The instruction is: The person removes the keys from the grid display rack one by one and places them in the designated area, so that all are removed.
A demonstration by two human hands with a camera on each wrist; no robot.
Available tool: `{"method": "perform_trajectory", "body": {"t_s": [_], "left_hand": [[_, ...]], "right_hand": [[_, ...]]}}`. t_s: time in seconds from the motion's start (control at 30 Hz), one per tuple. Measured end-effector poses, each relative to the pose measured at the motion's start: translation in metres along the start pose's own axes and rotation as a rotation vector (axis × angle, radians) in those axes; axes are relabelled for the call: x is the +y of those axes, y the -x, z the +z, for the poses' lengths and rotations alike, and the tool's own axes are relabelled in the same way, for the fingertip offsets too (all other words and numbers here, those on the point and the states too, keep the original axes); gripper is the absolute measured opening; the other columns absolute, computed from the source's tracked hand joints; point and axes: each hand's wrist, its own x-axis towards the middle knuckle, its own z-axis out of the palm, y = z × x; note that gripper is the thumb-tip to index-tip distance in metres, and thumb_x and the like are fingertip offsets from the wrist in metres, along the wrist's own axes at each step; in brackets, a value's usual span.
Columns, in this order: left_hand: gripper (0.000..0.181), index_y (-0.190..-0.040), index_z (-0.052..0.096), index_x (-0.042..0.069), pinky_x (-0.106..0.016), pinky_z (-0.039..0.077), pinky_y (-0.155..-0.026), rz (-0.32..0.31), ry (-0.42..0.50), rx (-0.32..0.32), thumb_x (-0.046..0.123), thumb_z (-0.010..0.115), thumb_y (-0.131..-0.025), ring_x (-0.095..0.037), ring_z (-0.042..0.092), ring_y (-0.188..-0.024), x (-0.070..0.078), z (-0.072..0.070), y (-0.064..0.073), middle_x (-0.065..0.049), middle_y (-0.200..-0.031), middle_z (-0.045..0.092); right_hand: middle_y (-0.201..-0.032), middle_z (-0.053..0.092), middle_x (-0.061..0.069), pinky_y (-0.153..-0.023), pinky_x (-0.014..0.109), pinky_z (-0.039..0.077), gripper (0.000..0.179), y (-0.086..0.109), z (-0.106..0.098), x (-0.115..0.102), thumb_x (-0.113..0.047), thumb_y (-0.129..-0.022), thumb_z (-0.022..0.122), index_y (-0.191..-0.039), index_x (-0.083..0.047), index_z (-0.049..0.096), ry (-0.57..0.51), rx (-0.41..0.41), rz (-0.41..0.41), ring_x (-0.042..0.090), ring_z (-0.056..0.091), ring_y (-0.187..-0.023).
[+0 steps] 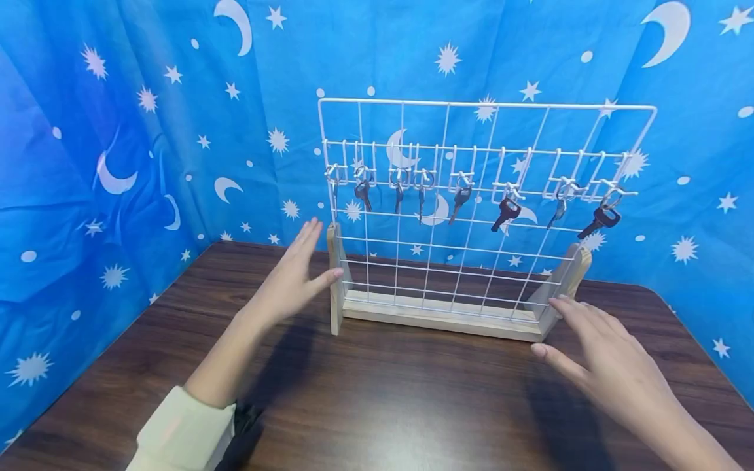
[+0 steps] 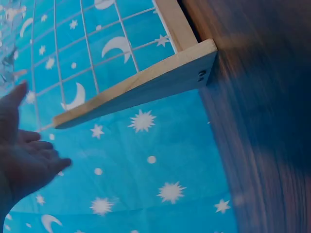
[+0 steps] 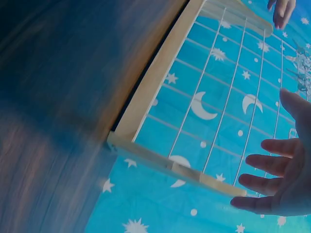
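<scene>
A white wire grid rack stands upright in a pale wooden base on the table. Several keys on rings hang in a row from white hooks across its upper part. Beside the left wooden end support is my left hand, fingers straight and thumb spread, holding nothing. My right hand is at the right end support, its fingers extended and overlapping the foot of it in the head view. In the right wrist view the right hand shows spread fingers with nothing between them.
The dark wood-grain table runs up to a blue cloth with white moons and stars, which hangs behind and on both sides. A small black item shows beside the left sleeve.
</scene>
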Motion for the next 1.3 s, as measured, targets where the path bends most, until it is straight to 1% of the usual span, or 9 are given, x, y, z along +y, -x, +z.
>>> {"method": "perform_trajectory", "body": {"t_s": [0.13, 0.23, 0.33, 0.43, 0.6, 0.7, 0.87, 1.1, 1.3], "left_hand": [[0.081, -0.148, 0.013, 0.01, -0.045, 0.02, -0.109, -0.009, 0.283, 0.081, 0.041, 0.059, -0.089, -0.024, 0.013, -0.139, -0.005, 0.003, -0.021, -0.008, -0.153, 0.012], [0.078, -0.147, 0.018, 0.01, -0.041, 0.025, -0.108, -0.019, 0.461, 0.104, 0.044, 0.058, -0.089, -0.024, 0.022, -0.137, -0.009, 0.006, -0.034, -0.009, -0.151, 0.02], [0.071, -0.145, 0.025, 0.009, -0.039, 0.031, -0.105, -0.041, 0.579, 0.11, 0.041, 0.057, -0.091, -0.025, 0.03, -0.133, -0.014, 0.009, -0.045, -0.012, -0.147, 0.03], [0.056, -0.142, 0.032, 0.004, -0.041, 0.036, -0.101, -0.054, 0.679, 0.1, 0.024, 0.054, -0.095, -0.029, 0.037, -0.129, -0.02, 0.014, -0.053, -0.018, -0.141, 0.038], [0.036, -0.131, 0.046, -0.002, -0.038, 0.037, -0.101, -0.062, 0.746, 0.106, 0.016, 0.043, -0.1, -0.028, 0.047, -0.121, -0.028, 0.025, -0.059, -0.019, -0.129, 0.051], [0.037, -0.127, 0.051, -0.003, -0.035, 0.037, -0.101, -0.046, 0.779, 0.133, 0.022, 0.038, -0.101, -0.029, 0.05, -0.117, -0.032, 0.034, -0.06, -0.018, -0.126, 0.054], [0.037, -0.122, 0.051, -0.008, -0.037, 0.04, -0.098, 0.015, 0.841, 0.187, 0.02, 0.039, -0.101, -0.039, 0.052, -0.111, -0.036, 0.043, -0.059, -0.021, -0.123, 0.054], [0.036, -0.12, 0.051, -0.008, -0.037, 0.041, -0.096, 0.05, 0.823, 0.205, 0.02, 0.04, -0.101, -0.039, 0.054, -0.107, -0.036, 0.044, -0.059, -0.025, -0.12, 0.054], [0.033, -0.119, 0.051, -0.008, -0.036, 0.042, -0.096, 0.042, 0.812, 0.205, 0.017, 0.04, -0.101, -0.035, 0.056, -0.105, -0.035, 0.043, -0.059, -0.023, -0.119, 0.055]], "right_hand": [[-0.122, 0.051, 0.028, -0.082, 0.065, 0.034, 0.066, -0.005, 0.0, -0.012, -0.04, -0.082, 0.068, -0.13, 0.0, 0.045, -0.055, 0.051, 0.003, 0.048, 0.042, -0.111], [-0.122, 0.051, 0.028, -0.082, 0.065, 0.035, 0.064, -0.01, -0.001, -0.021, -0.038, -0.083, 0.068, -0.13, -0.001, 0.046, -0.081, 0.061, 0.005, 0.047, 0.042, -0.111], [-0.121, 0.052, 0.028, -0.082, 0.065, 0.036, 0.063, -0.014, 0.0, -0.031, -0.036, -0.084, 0.068, -0.131, -0.001, 0.045, -0.097, 0.063, 0.001, 0.046, 0.044, -0.109], [-0.122, 0.051, 0.027, -0.08, 0.065, 0.037, 0.065, -0.018, 0.002, -0.04, -0.037, -0.084, 0.067, -0.134, -0.002, 0.042, -0.105, 0.044, -0.002, 0.046, 0.045, -0.109], [-0.126, 0.05, 0.024, -0.082, 0.063, 0.039, 0.066, -0.022, 0.006, -0.055, -0.039, -0.086, 0.065, -0.136, -0.004, 0.041, -0.129, 0.021, -0.01, 0.043, 0.046, -0.111], [-0.127, 0.051, 0.022, -0.082, 0.061, 0.041, 0.066, -0.027, 0.008, -0.064, -0.041, -0.086, 0.063, -0.136, -0.004, 0.041, -0.146, 0.025, -0.015, 0.041, 0.048, -0.11], [-0.128, 0.052, 0.019, -0.086, 0.06, 0.041, 0.064, -0.048, 0.009, -0.079, -0.045, -0.088, 0.058, -0.136, -0.006, 0.042, -0.206, 0.043, -0.037, 0.039, 0.049, -0.113], [-0.126, 0.055, 0.012, -0.089, 0.052, 0.044, 0.056, -0.083, 0.008, -0.11, -0.039, -0.09, 0.059, -0.135, -0.009, 0.044, -0.341, 0.069, -0.089, 0.031, 0.052, -0.114], [-0.123, 0.057, 0.007, -0.082, 0.043, 0.051, 0.053, -0.11, 0.011, -0.141, -0.037, -0.089, 0.06, -0.134, -0.013, 0.045, -0.442, 0.055, -0.083, 0.024, 0.058, -0.106]]}}
